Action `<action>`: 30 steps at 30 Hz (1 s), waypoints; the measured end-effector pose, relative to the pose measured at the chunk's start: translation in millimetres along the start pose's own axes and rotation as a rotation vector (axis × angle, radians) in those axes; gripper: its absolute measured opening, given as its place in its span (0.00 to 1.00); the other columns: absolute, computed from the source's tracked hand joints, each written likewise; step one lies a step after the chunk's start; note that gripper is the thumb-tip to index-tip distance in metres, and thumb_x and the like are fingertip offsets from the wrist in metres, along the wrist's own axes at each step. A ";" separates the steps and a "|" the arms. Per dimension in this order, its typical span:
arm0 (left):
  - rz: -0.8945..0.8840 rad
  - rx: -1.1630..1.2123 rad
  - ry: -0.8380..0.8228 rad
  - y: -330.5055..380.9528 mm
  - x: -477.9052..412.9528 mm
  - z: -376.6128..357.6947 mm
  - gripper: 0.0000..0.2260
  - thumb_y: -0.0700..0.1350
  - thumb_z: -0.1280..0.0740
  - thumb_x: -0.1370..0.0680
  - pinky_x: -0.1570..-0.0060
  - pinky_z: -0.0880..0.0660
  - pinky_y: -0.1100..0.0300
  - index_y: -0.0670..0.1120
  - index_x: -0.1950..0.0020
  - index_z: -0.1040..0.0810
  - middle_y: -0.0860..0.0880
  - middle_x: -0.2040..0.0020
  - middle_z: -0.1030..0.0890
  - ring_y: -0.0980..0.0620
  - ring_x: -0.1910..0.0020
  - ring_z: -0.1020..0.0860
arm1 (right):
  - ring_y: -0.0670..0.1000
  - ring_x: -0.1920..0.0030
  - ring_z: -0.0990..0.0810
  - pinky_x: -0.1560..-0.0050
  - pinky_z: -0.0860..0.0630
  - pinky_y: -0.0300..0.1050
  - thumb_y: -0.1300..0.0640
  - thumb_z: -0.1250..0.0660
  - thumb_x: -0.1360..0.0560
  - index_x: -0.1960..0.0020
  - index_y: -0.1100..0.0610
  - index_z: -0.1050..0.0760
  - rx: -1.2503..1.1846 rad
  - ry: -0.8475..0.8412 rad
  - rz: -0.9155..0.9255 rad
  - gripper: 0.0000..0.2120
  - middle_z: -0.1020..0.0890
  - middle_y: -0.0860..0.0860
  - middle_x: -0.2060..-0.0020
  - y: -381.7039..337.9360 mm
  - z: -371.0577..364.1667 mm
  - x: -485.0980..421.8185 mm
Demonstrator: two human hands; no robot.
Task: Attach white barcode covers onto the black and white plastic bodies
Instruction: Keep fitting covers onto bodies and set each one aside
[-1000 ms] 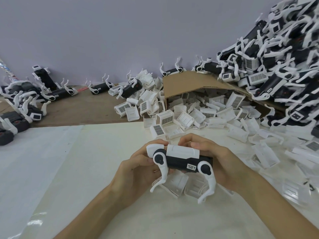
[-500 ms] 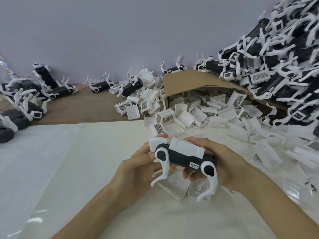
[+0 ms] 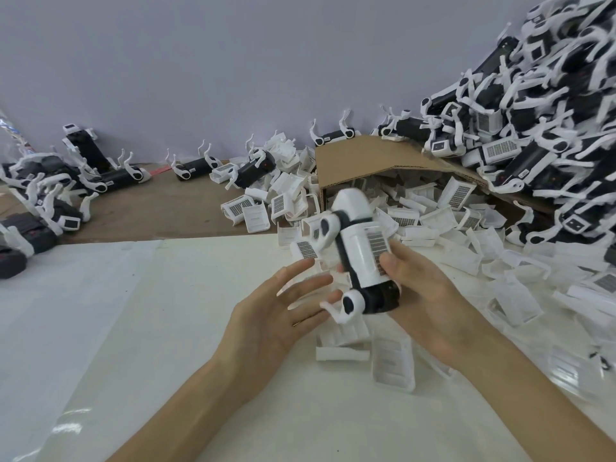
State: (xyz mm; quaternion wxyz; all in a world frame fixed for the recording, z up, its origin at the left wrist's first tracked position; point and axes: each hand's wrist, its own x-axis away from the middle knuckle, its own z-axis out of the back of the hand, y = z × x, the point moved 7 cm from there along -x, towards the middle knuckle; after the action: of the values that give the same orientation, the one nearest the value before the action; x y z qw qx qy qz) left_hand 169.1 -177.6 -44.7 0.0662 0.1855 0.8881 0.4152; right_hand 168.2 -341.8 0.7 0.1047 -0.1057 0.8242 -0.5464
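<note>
My right hand [image 3: 423, 295] grips a black and white plastic body [image 3: 358, 251] near its lower end and holds it nearly upright above the table. A white barcode cover [image 3: 373, 251] sits on the body, its barcode facing me. My left hand [image 3: 283, 315] hovers just left of the body with straight, spread fingers, its fingertips close to a white leg. The body is blurred by motion. Several loose white covers [image 3: 390, 358] lie on the white sheet under my hands.
A tipped cardboard box [image 3: 360, 161] spills white covers [image 3: 433, 215] across the middle. At the right rises a tall pile of black and white bodies [image 3: 533, 128]. More bodies [image 3: 50, 195] lie at the left on the brown tabletop [image 3: 160, 211]. A grey wall stands behind.
The body has swung from lying level in both hands to standing nearly upright in my right hand. My left hand has let go and opened, and the barcode now faces me.
</note>
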 end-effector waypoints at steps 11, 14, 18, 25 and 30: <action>0.009 -0.017 0.007 -4.3 0.4 -1.5 0.20 0.52 0.35 0.25 0.40 0.21 0.46 0.39 0.41 0.20 0.36 0.39 0.19 0.34 0.41 0.19 | 0.53 0.50 0.14 0.53 0.18 0.43 0.49 0.36 0.24 0.50 0.55 0.13 -0.191 0.117 0.079 0.15 0.14 0.56 0.51 -7.9 9.9 2.0; 0.012 -0.017 0.008 -3.6 0.6 -2.3 0.19 0.52 0.35 0.26 0.38 0.22 0.45 0.40 0.43 0.19 0.35 0.39 0.19 0.34 0.41 0.19 | 0.52 0.54 0.15 0.53 0.18 0.43 0.50 0.35 0.25 0.52 0.56 0.13 -0.241 0.152 0.093 0.15 0.14 0.56 0.54 -9.4 13.5 2.6; 0.005 -0.027 0.010 -4.2 0.3 -0.3 0.19 0.52 0.36 0.25 0.39 0.21 0.46 0.40 0.43 0.20 0.35 0.39 0.19 0.34 0.42 0.19 | 0.49 0.56 0.15 0.54 0.18 0.41 0.49 0.38 0.25 0.55 0.54 0.13 -0.207 0.184 0.168 0.16 0.14 0.52 0.58 -17.7 17.9 4.0; -0.284 -0.322 0.077 7.3 4.2 -3.4 0.26 0.52 0.27 0.30 0.46 0.20 0.54 0.47 0.34 0.25 0.42 0.40 0.17 0.38 0.44 0.17 | 0.45 0.58 0.17 0.57 0.21 0.36 0.43 0.30 0.26 0.48 0.46 0.19 0.566 0.251 0.434 0.10 0.15 0.47 0.57 -26.1 8.8 12.1; -0.722 -0.943 0.199 27.4 20.7 -17.1 0.38 0.55 0.23 0.31 0.40 0.26 0.65 0.56 0.25 0.36 0.58 0.29 0.29 0.55 0.33 0.24 | 0.42 0.57 0.24 0.47 0.33 0.41 0.45 0.27 0.29 0.47 0.52 0.20 1.421 0.205 0.824 0.15 0.22 0.37 0.59 -20.4 -22.6 20.2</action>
State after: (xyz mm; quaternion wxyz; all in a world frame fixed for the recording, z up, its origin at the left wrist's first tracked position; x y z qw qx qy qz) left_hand 152.9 -165.7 -12.0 0.1948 -0.2171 0.6171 0.7308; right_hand 143.5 -335.6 27.0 0.2630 0.3465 0.2607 -0.8619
